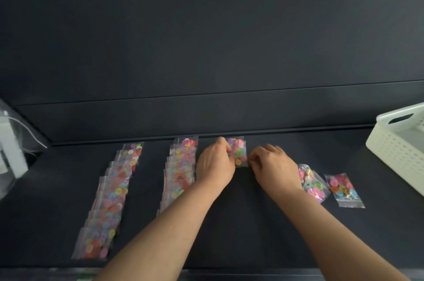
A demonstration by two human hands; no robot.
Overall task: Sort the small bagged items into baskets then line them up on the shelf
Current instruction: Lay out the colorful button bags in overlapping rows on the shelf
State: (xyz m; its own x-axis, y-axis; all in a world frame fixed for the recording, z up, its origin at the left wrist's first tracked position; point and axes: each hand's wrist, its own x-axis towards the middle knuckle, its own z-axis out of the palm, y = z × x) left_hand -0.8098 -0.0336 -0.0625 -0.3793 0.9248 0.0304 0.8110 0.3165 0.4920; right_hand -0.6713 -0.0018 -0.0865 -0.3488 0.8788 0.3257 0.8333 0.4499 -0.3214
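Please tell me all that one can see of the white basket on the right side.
The white basket looks like plastic: walls with small holes, a smooth rim, a handle slot at one end. It stands upright on the dark shelf, partly cut off by the picture edge. Nothing touches it but the shelf.

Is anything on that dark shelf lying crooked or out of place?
Yes: a crumpled clear plastic bag of colourful buttons and a tilted clear bag beside it lie loose right of the right hand, outside the neat overlapping rows of bags.
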